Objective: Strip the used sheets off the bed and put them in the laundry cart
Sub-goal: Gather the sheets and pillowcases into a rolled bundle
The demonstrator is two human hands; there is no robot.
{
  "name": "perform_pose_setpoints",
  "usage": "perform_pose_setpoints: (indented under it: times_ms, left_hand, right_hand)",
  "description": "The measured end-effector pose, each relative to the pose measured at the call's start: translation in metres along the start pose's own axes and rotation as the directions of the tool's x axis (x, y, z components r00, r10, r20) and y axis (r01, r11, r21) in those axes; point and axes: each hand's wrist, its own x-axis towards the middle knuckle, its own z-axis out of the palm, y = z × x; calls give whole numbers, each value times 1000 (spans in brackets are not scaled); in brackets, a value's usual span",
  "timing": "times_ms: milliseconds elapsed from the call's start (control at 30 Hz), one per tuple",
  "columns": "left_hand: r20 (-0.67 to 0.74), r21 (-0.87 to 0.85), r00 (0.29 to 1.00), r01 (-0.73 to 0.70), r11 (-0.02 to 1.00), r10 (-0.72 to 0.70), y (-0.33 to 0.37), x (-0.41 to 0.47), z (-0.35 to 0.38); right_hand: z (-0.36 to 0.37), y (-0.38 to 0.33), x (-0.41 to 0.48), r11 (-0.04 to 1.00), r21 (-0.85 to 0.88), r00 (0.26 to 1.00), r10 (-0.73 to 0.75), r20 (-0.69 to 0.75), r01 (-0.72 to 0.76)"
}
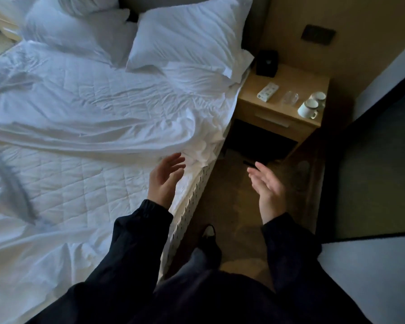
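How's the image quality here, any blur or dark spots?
Head view: the bed sheet is brightly lit; the floor beside the nightstand is dim; a grey streak at left looks motion-blurred; the wide angle bends straight edges; both the left hand and right hand look slightly soft.

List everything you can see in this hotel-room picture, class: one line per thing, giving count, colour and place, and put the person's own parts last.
Pillows: at least two, white, head of the bed.
Loose sheet: one, white, crumpled across the bed's middle.
Mattress pad: one, white and quilted, bared near the bed's edge.
Bedside table: one, light wood, right of the bed.
Remote: one, white, on the table.
Glass: one, clear, on the table.
Cups: two, white, table's right edge.
Black box: one, table's back corner.
Wall plate: one, dark, wall above the table.
Left hand: open, over the bed's edge.
Right hand: open, over the floor.
Shoe: one, dark, on the floor.
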Motion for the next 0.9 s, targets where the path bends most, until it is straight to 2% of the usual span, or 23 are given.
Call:
perform_pose_setpoints:
  times_ms: [300, 600, 733, 900]
  left_hand:
    - [-171, 11, 985, 18, 1000, -16, 10, 137, -1]
    - [-396, 28, 917, 66, 997, -50, -2, 237, -3]
    - [-530, 28, 842, 135, 990, -100, -18, 282, -5]
    - [-669, 76, 723, 295, 953, -170, -67, 323, -8]
  right_hand:
    - [66, -41, 167, 996, -84, 980, 9, 199, 8]
    - [138, -45, 297, 982, -183, 896, 118, 428, -41]
    - [178, -29, 361, 959, -280, 814, 187, 550, -30]
    - [224, 21, 431, 837, -538, 608, 374, 701, 105]
